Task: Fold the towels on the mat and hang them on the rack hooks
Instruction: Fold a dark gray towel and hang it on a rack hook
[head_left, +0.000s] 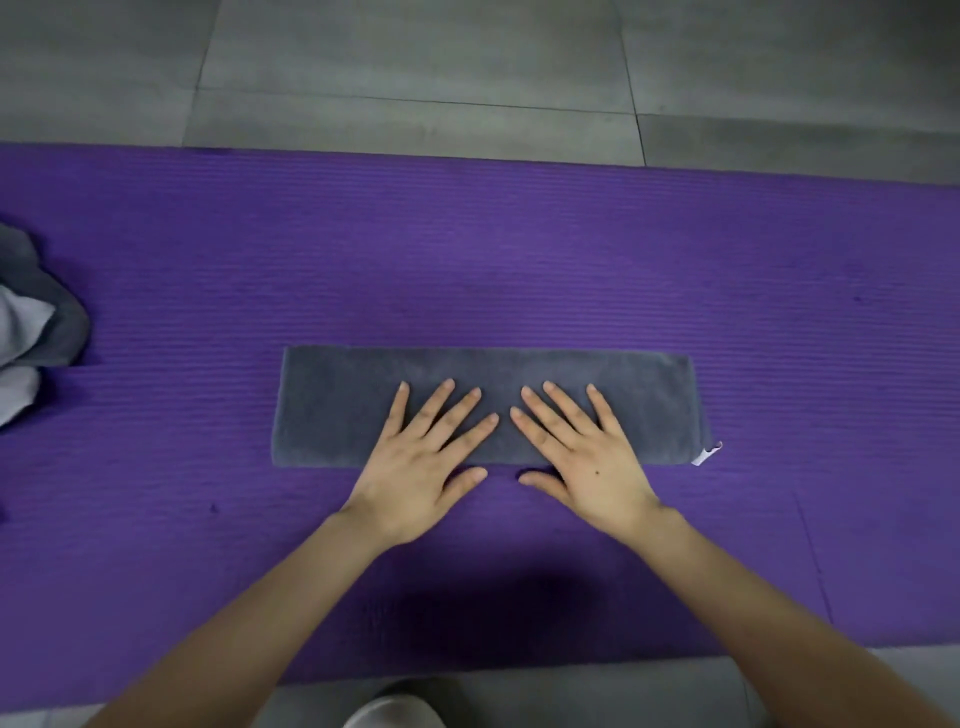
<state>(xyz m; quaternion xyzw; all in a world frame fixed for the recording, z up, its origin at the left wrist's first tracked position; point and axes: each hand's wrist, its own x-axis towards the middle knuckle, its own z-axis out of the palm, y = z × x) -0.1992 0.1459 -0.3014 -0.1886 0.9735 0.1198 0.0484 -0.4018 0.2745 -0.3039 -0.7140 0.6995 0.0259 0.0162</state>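
One flat grey folded towel (363, 400)

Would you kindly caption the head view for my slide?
Left hand and right hand rest flat on a folded grey towel on the purple mat.

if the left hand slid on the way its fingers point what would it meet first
Probably the right hand, at its fingertips: the left hand lies flat on the gray towel, fingers angled inward toward them. Otherwise only towel, then purple mat.
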